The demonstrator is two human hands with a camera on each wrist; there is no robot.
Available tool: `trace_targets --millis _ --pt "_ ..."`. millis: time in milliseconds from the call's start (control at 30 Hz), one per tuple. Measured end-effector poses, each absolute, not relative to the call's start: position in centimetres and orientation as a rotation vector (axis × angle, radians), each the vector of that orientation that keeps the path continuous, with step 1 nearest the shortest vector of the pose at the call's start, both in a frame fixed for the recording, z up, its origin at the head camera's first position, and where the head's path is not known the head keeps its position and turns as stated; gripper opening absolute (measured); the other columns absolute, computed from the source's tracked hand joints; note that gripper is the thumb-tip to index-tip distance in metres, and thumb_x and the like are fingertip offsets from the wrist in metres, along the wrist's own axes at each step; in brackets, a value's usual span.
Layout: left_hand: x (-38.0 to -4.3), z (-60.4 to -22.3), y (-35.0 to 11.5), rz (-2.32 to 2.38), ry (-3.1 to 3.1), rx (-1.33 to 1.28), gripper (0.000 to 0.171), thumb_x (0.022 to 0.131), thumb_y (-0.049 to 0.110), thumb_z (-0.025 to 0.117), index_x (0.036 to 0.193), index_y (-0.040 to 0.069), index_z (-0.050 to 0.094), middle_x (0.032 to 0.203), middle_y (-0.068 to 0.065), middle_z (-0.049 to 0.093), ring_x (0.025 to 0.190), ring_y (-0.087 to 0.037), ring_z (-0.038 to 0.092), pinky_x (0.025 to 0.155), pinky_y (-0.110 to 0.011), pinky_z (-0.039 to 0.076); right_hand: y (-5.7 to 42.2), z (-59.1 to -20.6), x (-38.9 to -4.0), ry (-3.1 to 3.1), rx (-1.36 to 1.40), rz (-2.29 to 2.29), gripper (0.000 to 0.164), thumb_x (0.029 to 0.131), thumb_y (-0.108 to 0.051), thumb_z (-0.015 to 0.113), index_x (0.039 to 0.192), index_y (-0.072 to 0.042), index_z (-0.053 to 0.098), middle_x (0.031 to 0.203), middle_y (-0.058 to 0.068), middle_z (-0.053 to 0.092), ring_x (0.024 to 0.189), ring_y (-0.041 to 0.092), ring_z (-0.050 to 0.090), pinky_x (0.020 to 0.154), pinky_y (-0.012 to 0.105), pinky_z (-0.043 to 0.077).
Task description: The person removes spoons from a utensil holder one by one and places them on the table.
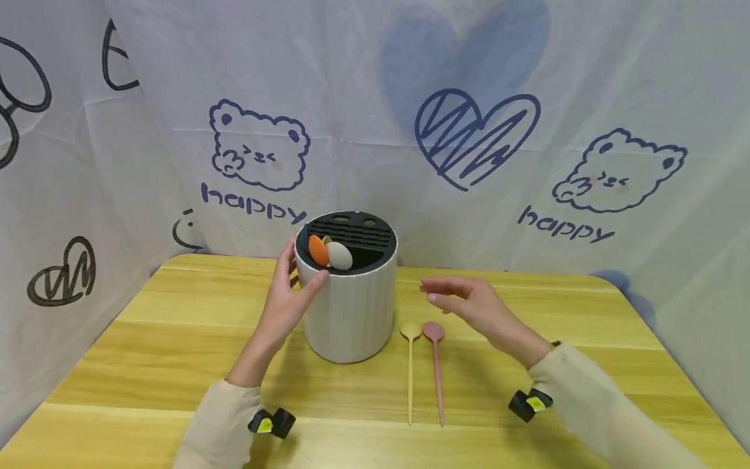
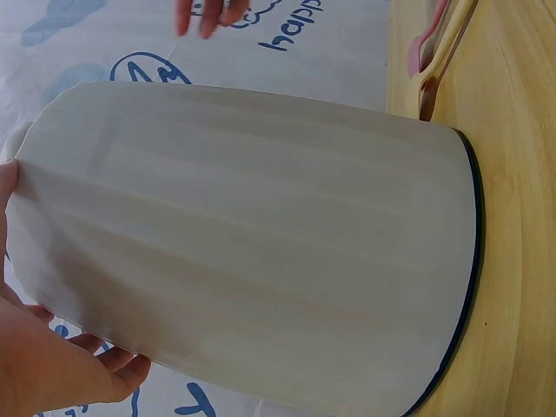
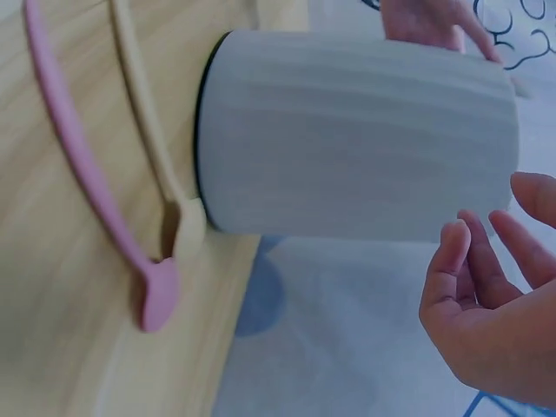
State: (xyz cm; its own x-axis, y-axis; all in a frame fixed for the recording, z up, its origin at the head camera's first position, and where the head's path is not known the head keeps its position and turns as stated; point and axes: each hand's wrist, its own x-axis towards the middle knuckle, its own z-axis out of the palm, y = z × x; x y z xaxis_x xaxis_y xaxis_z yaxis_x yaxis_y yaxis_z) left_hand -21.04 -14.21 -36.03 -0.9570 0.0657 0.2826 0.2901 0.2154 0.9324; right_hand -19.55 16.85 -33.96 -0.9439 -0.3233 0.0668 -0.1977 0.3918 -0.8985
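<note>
A white ribbed utensil holder (image 1: 351, 316) with a black slotted top stands upright on the wooden table. My left hand (image 1: 287, 301) grips its left side, thumb near the front rim and fingers round the side. An orange spoon (image 1: 318, 251) and a white spoon (image 1: 339, 256) stand in the top with only their heads showing, a bit of yellow behind them. To the holder's right, my right hand (image 1: 477, 309) hovers with loosely bent fingers and holds nothing. Below that hand, a yellow spoon (image 1: 411, 331) and a pink spoon (image 1: 434, 331) lie side by side, handles toward me.
Behind the table (image 1: 152, 365) hangs a white cloth (image 1: 363, 163) printed with bears and hearts, close to the back of the holder. Another stretch of cloth runs along the left. Both wrists carry small black cameras.
</note>
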Motion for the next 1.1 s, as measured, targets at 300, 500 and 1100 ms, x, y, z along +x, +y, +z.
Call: trace_targets --millis 300,500,1100 --pt "-21.0 -36.2 -14.3 -1.832 -2.297 -0.340 0.082 0.092 0.034 0.059 0.156 0.013 0.011 0.159 -0.009 0.015 0.142 -0.031 0.020 0.114 -0.051 0.020 14.9 -31.2 -19.7 2.524 -0.557 -1.632 0.036 0.094 -0.016 0.063 0.127 -0.001 0.061 0.122 0.013 0.064 0.109 0.025 0.059 0.084 0.037 0.051" --pt "-20.9 -36.2 -14.2 -1.835 -2.301 -0.337 0.081 0.092 0.034 0.058 0.156 0.014 0.012 0.159 -0.009 0.015 0.142 -0.030 0.020 0.114 -0.050 0.020 13.3 -29.4 -20.4 2.484 -0.574 -1.678 0.035 0.093 -0.016 0.064 0.126 -0.003 0.062 0.123 0.010 0.064 0.107 0.023 0.060 0.086 0.042 0.051" --pt "-21.0 -36.0 -14.1 -1.840 -2.313 -0.321 0.082 0.092 0.035 0.058 0.156 0.014 0.010 0.159 -0.008 0.015 0.142 -0.030 0.020 0.114 -0.049 0.020 9.5 -26.8 -21.5 2.488 -0.652 -1.646 0.032 0.092 -0.011 0.065 0.122 0.000 0.065 0.114 0.011 0.067 0.101 0.021 0.060 0.081 0.045 0.052"
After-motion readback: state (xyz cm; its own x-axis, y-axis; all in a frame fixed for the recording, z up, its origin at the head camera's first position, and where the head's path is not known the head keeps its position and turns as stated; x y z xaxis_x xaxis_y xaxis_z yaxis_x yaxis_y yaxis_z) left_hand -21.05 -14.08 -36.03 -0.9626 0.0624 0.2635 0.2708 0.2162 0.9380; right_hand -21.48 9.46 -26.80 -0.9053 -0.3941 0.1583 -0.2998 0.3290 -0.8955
